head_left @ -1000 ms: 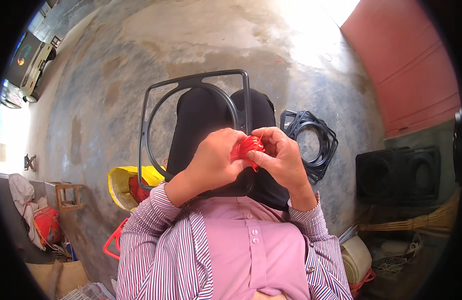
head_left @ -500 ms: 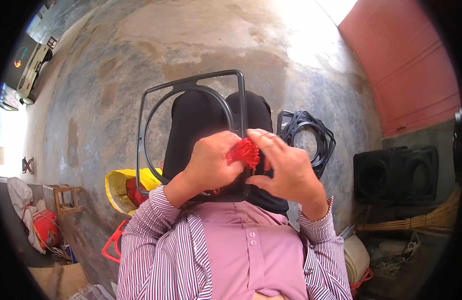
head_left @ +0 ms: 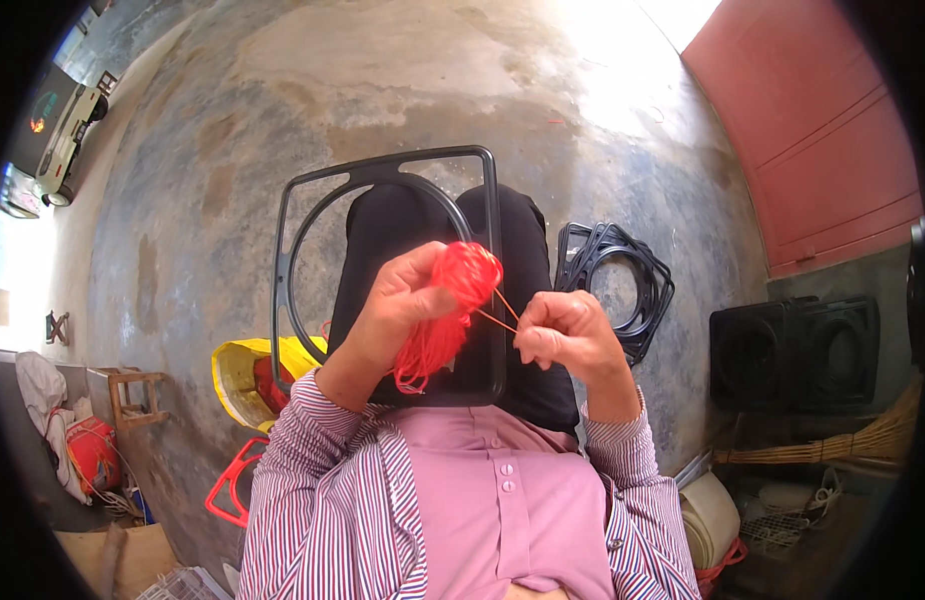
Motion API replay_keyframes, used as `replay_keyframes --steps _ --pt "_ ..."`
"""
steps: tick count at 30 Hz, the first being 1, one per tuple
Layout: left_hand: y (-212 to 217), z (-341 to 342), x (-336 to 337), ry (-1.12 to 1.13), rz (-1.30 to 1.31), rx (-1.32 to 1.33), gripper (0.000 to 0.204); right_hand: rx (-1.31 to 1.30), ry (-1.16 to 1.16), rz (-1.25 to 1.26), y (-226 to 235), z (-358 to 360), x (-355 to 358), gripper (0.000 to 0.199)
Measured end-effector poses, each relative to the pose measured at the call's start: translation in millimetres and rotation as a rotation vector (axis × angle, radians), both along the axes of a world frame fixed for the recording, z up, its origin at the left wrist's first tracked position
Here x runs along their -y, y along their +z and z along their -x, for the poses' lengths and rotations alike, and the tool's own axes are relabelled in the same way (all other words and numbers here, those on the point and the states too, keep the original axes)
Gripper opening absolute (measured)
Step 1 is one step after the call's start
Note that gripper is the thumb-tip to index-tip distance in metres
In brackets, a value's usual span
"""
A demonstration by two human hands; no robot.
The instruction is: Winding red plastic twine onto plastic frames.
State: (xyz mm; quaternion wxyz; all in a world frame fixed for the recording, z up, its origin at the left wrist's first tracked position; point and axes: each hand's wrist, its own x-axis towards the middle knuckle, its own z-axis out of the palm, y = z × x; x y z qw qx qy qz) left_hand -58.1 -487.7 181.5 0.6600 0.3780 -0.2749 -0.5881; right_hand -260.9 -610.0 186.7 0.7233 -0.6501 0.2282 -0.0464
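Note:
My left hand (head_left: 390, 318) is closed around a bundle of red string (head_left: 468, 272), whose rounded top shows above the fingers while loose loops hang below. My right hand (head_left: 572, 338), to the right, pinches a thin orange elastic band (head_left: 498, 320). Two taut strands of it run from the bundle to my fingertips. A black plastic frame (head_left: 412, 154) with a large round opening rests upright on my lap behind both hands, touched by neither as far as I can see. The hands partly cover its lower right part.
Several similar black frames (head_left: 637, 262) lie stacked on the floor at right. A yellow bag (head_left: 234, 385) and a red plastic frame (head_left: 225, 490) are at left, near a small wooden stool (head_left: 132, 400). A straw broom (head_left: 832, 440) lies by black panels (head_left: 792, 350) at far right.
My right hand has drawn away from the bundle to the right and down, stretching the band. The left hand has turned the bundle, so its hanging loops now show.

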Motion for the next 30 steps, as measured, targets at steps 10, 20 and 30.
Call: replay_keyframes --steps 10,20,30 --pt "-8 1 1 0.093 -0.139 -0.063 0.039 0.533 -0.024 0.534 19 -6 -28 0.019" --pt "-7 8 -3 0.092 -0.034 -0.041 0.056 0.404 -0.44 -0.529 -21 -14 -24 0.013" --pt "12 15 -2 -0.203 0.202 0.54 0.028 0.267 -0.377 -0.664 -9 -37 -2 0.013"
